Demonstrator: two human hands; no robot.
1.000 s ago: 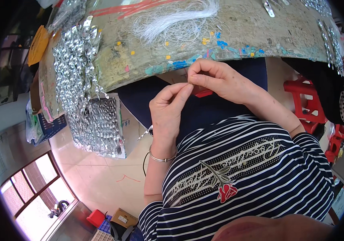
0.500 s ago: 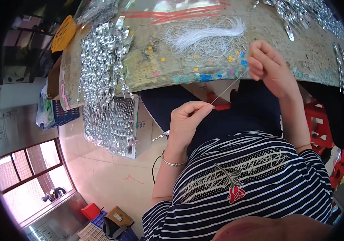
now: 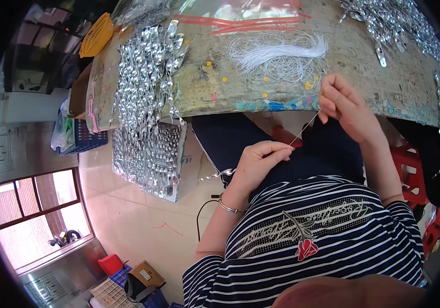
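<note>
A thin pale thread (image 3: 305,130) runs slantwise between my two hands, above my lap. My left hand (image 3: 265,162) pinches its lower end between thumb and fingertips. The upper end is in my right hand (image 3: 347,107), whose fingers curl closed just off the table's front edge. A silver twisted strip (image 3: 218,175) sticks out beside my left wrist; whether it is tied to the thread is hidden behind the hand. On the table beyond my hands lies a loose bundle of white thread (image 3: 281,52).
Many silver twisted strips (image 3: 145,84) hang over the worn table's (image 3: 199,97) left edge. More silver strips (image 3: 381,31) lie at the far right. Clear plastic bags (image 3: 243,10) with red edges lie at the back. A yellow basket (image 3: 96,35) stands far left; a red stool (image 3: 410,167) is at right.
The whole view has shifted slightly. My hands have come closer together, so the stretch of thread between them is shorter. Both hands keep their hold.
</note>
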